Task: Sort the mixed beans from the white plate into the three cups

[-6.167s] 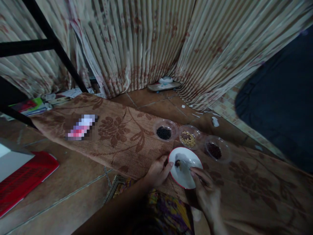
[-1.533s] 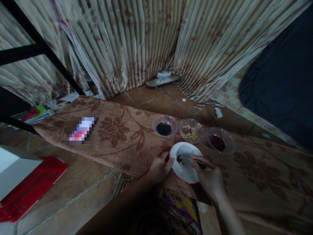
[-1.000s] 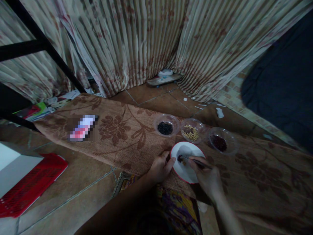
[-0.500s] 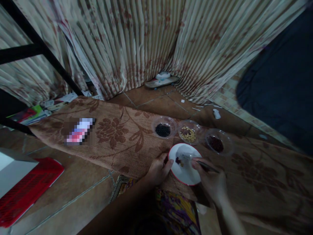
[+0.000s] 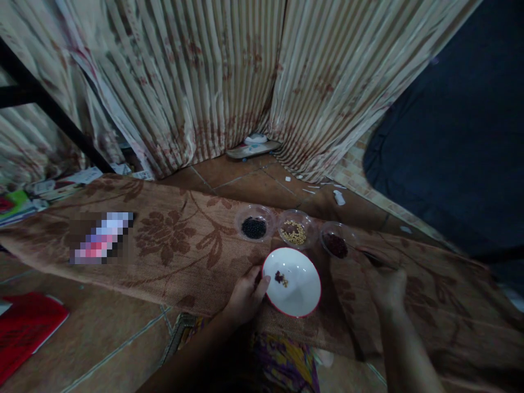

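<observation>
My left hand [image 5: 248, 295] grips the left rim of a white bowl with a red edge [image 5: 301, 295], thumb over the rim. Inside the bowl lies a small cluster of dark red and yellow beans [image 5: 281, 279]. My right hand [image 5: 387, 281] is closed around a slim, dark utensil [image 5: 372, 255], its tip near the right-hand clear cup; whether it is a spoon or tweezers is too dim to tell. That clear cup [image 5: 350, 232] holds dark red beans [image 5: 334, 245]. Beside it stand a cup of yellow beans [image 5: 293, 233] and a cup of black beans [image 5: 254, 227].
A brown floral cloth [image 5: 196, 262] covers the low table. At its left lies a blurred-out phone-like object [image 5: 102, 238]. Beyond are a striped curtain [image 5: 213, 82], a skateboard [image 5: 254, 149] and white scraps [image 5: 338, 197] on the tiled floor.
My right hand has moved out of the bowl, rightward to the dark red bean cup, with the utensil. My left hand stays on the bowl. The whole view has shifted.
</observation>
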`<state>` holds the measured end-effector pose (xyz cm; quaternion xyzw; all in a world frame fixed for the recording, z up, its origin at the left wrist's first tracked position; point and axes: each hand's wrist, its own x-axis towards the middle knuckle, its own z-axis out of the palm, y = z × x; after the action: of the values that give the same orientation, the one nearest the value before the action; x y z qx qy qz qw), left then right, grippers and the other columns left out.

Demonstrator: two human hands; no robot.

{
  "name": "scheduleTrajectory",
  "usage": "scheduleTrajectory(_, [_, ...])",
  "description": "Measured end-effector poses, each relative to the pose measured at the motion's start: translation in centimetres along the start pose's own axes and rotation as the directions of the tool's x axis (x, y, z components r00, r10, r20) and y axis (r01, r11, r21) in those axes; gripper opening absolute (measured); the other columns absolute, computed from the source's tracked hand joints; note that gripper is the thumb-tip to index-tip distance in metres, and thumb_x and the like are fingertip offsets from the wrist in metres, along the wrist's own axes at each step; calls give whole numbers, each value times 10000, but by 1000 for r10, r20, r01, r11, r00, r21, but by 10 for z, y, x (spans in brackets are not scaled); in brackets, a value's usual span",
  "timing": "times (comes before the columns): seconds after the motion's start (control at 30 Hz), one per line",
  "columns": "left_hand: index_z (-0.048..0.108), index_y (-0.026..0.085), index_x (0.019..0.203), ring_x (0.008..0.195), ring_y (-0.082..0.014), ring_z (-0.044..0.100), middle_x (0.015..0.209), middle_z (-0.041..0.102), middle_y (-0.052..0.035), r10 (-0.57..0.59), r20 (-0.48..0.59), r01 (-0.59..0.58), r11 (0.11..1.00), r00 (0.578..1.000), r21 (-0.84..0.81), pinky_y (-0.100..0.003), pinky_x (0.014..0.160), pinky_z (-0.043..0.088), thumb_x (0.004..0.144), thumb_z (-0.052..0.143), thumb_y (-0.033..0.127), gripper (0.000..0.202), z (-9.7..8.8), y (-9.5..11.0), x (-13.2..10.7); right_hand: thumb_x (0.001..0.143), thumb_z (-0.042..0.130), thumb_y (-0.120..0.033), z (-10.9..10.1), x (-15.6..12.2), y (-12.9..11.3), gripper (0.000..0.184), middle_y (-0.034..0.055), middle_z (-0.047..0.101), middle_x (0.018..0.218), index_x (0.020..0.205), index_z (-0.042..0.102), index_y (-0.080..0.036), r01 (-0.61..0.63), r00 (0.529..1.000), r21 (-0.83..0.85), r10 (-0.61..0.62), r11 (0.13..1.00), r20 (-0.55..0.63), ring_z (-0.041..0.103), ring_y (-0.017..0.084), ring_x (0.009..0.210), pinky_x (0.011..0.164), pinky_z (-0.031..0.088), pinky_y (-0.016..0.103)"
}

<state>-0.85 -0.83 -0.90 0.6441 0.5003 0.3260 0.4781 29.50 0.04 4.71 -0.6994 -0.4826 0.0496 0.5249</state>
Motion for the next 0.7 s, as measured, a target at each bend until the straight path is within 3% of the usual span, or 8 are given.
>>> scheduleTrajectory(0.13, [578, 180, 1126, 843, -188, 643, 977, 701, -60, -9, 12, 8, 1000, 1000, 10, -254, 745, 477, 903, 437, 377, 329, 0, 0, 0, 679, 692, -385, 1, -26, -19, 255, 78, 712, 854, 811, 711, -167, -103, 994, 77, 99, 992, 55, 663, 230, 807, 778, 522, 379])
scheduleTrajectory(0.2, [580, 178, 1118, 757, -178, 645, 890, 705, -50, -20, 25, 19, 1000, 999, 22, -247, 690, 478, 906, 428, 392, 338, 0, -1, 0, 687, 694, -383, 6, -44, -33, 249, 71, 715, 901, 842, 718, -189, -144, 978, 47, 135, 988, 157, 663, 230, 851, 791, 523, 363])
scheduleTrajectory(0.3, [582, 177, 1095, 665, -161, 633, 800, 694, -35, -19, 30, 18, 1000, 999, 25, -237, 633, 470, 908, 426, 387, 322, 1, -5, 0, 700, 685, -397, 19, -72, -47, 240, 64, 721, 883, 829, 718, -198, -208, 914, 78, 166, 975, 371, 675, 216, 818, 742, 542, 328])
scheduleTrajectory(0.4, [581, 176, 1080, 619, -150, 618, 752, 679, -22, -10, 29, 9, 999, 1000, 33, -230, 600, 462, 906, 431, 376, 304, 3, -8, 0, 721, 659, -409, 34, -92, -50, 251, 73, 716, 920, 843, 715, -197, -231, 853, 112, 146, 966, 501, 676, 216, 840, 735, 549, 320])
scheduleTrajectory(0.53, [571, 182, 1106, 685, -152, 630, 836, 688, -34, 30, 12, -31, 999, 999, 37, -227, 633, 471, 903, 443, 371, 306, 3, -8, 0, 745, 636, -409, 44, -101, -49, 251, 73, 703, 947, 859, 708, -198, -228, 823, 95, 140, 969, 550, 665, 210, 874, 739, 545, 301])
scheduleTrajectory(0.7, [583, 180, 1074, 691, -155, 636, 845, 693, -38, 36, 11, -36, 999, 999, 27, -230, 635, 479, 905, 441, 378, 296, 2, -7, -1, 744, 632, -403, 47, -100, -50, 241, 70, 702, 928, 851, 713, -203, -198, 824, 93, 115, 976, 555, 661, 210, 873, 723, 539, 292])
